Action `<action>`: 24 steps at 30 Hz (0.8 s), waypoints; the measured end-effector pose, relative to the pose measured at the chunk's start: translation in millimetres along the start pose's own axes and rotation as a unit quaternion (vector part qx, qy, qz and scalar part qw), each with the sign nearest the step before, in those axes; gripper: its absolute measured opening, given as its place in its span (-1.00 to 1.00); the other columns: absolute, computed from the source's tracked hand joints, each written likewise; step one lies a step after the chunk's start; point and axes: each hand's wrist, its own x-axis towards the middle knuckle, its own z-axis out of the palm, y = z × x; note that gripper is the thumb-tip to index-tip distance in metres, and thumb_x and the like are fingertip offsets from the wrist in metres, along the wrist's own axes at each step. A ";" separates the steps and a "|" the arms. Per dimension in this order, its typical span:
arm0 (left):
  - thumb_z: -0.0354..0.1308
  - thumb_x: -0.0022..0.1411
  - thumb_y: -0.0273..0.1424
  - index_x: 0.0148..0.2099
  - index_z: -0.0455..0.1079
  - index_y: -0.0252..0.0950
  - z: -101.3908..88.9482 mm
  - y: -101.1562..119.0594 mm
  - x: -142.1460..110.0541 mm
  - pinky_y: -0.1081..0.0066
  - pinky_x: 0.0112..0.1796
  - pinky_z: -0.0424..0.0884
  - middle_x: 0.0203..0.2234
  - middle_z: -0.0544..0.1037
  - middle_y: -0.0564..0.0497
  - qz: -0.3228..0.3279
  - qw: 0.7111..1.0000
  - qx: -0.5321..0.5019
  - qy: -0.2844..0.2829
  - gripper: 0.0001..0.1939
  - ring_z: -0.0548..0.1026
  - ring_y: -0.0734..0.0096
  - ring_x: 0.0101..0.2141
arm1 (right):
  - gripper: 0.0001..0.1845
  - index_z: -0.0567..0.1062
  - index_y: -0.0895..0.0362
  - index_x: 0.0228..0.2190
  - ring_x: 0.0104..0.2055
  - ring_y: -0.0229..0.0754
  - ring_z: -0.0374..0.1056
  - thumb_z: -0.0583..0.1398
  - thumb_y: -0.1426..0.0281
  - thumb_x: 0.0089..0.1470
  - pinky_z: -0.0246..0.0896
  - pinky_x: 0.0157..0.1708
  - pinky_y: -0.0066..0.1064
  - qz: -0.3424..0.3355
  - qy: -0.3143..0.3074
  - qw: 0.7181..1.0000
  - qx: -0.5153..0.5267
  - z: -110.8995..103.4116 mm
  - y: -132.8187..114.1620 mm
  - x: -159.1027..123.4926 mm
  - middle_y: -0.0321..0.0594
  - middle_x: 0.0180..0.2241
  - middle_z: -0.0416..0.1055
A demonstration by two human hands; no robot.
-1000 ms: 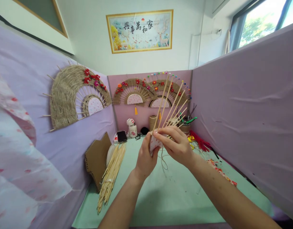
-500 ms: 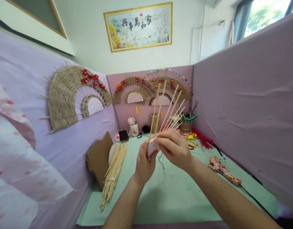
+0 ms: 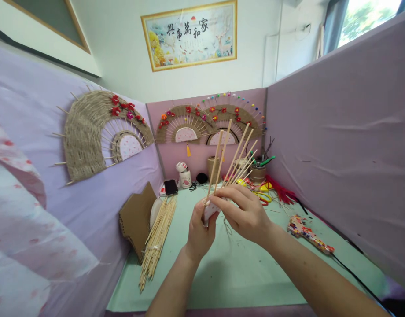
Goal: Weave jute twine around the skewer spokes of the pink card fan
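Observation:
Above the table, my left hand (image 3: 201, 231) is closed around the lower edge of a small fan base (image 3: 211, 211) covered in white fabric with pink dots. Several thin bamboo sticks (image 3: 236, 155) spread upward from the base like ribs. My right hand (image 3: 244, 211) bends over the base's upper edge, its fingertips pinched at the foot of the sticks. What lies between those fingertips is hidden. A loose length of twine (image 3: 227, 226) dangles beneath the right hand.
A bundle of bamboo sticks (image 3: 159, 242) and cut cardboard (image 3: 136, 220) are at left. A floral-patterned glue gun (image 3: 310, 235) with a black cord lies right. Scissors (image 3: 264, 199), red pipe cleaners (image 3: 281, 190) and a twine spool (image 3: 213, 168) sit behind. Finished fans (image 3: 100, 132) hang on the partitions.
The fan base has tilted a little, and more sticks show to the right above my right hand. Both hands keep their hold, shifted only slightly.

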 end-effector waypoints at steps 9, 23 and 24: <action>0.06 0.26 -0.42 0.08 0.15 -0.25 -2.0 2.4 -0.4 0.14 -0.09 0.46 -0.09 0.47 -0.22 0.007 1.000 0.022 -0.002 -0.65 0.49 0.20 -0.06 | -0.60 0.42 0.11 0.00 -0.01 -0.03 0.34 0.07 0.52 0.13 0.36 -0.07 -0.12 0.022 -0.039 0.999 -0.021 -0.9 -11.4 -12.5 -0.02 -0.09 0.45; -0.01 0.30 -0.40 0.09 0.21 -0.23 -0.4 1.4 -2.7 0.14 -0.03 0.41 -0.09 0.49 -0.16 0.012 0.999 0.040 -0.006 -0.69 0.48 0.26 -0.06 | -0.59 0.44 0.10 -0.01 0.03 0.01 0.31 0.10 0.55 0.10 0.37 -0.06 -0.13 0.044 -0.012 0.998 -0.043 6.2 -20.1 -24.5 0.00 -0.07 0.41; 0.01 0.29 -0.37 0.07 0.24 -0.22 0.2 -0.2 -3.7 0.12 -0.04 0.42 -0.09 0.50 -0.17 0.008 0.999 0.043 -0.008 -0.70 0.48 0.23 -0.05 | -0.59 0.44 0.11 -0.02 0.03 0.01 0.30 0.10 0.56 0.09 0.36 -0.06 -0.12 0.044 -0.012 0.998 -0.041 7.3 -20.4 -25.9 0.01 -0.07 0.41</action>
